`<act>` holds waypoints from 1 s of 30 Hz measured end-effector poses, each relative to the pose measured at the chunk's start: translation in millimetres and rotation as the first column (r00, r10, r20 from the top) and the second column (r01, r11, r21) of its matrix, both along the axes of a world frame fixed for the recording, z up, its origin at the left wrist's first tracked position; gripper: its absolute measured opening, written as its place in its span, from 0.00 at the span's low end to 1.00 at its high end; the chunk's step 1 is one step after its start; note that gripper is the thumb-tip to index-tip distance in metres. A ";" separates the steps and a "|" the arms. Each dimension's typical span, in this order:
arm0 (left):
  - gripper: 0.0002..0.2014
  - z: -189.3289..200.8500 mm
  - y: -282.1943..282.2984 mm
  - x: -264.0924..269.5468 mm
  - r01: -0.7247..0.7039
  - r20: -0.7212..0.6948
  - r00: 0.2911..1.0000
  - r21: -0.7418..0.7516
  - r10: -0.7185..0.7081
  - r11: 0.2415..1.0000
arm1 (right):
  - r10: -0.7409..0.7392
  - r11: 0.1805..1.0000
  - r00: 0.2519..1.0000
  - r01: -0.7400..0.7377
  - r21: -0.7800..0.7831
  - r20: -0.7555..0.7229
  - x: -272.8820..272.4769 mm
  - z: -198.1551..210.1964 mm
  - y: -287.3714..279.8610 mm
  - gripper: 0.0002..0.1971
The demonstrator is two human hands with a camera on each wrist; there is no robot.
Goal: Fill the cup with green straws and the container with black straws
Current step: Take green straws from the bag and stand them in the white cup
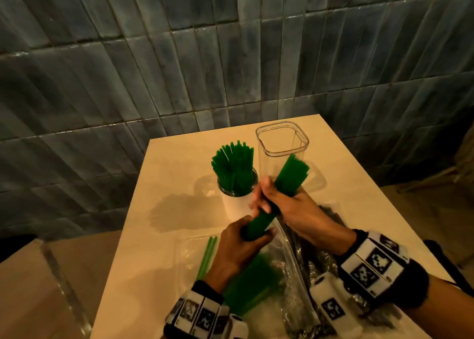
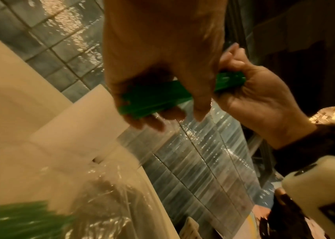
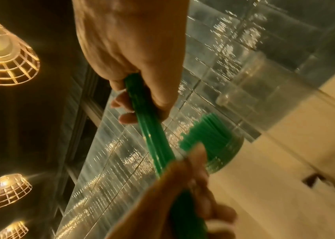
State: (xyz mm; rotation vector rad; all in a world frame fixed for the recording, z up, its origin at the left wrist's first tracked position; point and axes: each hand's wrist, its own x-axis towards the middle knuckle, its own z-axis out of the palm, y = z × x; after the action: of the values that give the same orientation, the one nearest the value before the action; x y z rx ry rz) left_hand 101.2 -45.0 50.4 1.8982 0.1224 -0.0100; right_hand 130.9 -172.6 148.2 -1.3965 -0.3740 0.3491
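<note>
— Head view first: what do you have?
— I see both hands closed round one bundle of green straws above the tabletop. My left hand grips its near end, my right hand the middle; the far end fans out in front of the clear container, which holds nothing. The cup, already packed with green straws, stands just left of the container, touching neither. Open tabletop lies left of the cup up to the edge; the far edge meets the tiled wall. Plastic bags with green and black straws crowd the near right, and two loose straws lie left of my wrist.
— Left wrist view?
— Fingers of the left hand curl round the bundle; the right hand clamps it beyond.
— Right wrist view?
— Right hand wraps the bundle, left hand below; cup and container blurred behind.
</note>
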 end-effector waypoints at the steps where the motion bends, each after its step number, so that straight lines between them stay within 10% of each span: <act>1: 0.16 -2.4 5.3 0.8 -0.014 -0.054 0.998 -0.004 0.014 1.000 | -0.019 0.999 0.999 0.018 0.034 0.027 2.7 2.4 0.6 0.17; 6: 0.12 -4.1 15.1 1.8 0.024 -0.202 0.974 -0.363 -0.104 0.932 | 0.061 0.998 0.989 -0.060 -0.009 0.138 11.8 -1.6 3.6 0.15; 12: 0.29 -0.1 13.4 10.2 -0.001 -0.131 0.990 -0.404 -0.057 0.915 | 0.040 0.995 0.985 -0.025 -0.093 0.168 30.8 9.1 -0.1 0.15; 18: 0.51 4.4 29.7 35.6 -0.351 0.219 0.912 -0.019 0.346 0.936 | -0.190 0.978 0.950 0.204 -0.032 0.248 72.3 27.1 -23.1 0.13; 24: 0.62 9.2 48.2 101.2 -0.272 0.140 0.955 0.051 0.263 0.961 | -0.146 0.983 0.932 0.174 -0.056 0.332 93.4 35.7 -13.9 0.19; 30: 0.32 23.2 59.4 139.5 -0.163 0.066 0.985 0.047 0.160 0.985 | -0.006 0.987 0.939 0.061 -0.149 0.345 116.6 44.1 9.8 0.15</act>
State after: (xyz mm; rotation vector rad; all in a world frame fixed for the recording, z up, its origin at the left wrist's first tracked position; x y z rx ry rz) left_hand 240.6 14.4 73.6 1.9337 0.2361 0.1636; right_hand 247.5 -162.8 192.3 -1.6219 -0.6193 0.1047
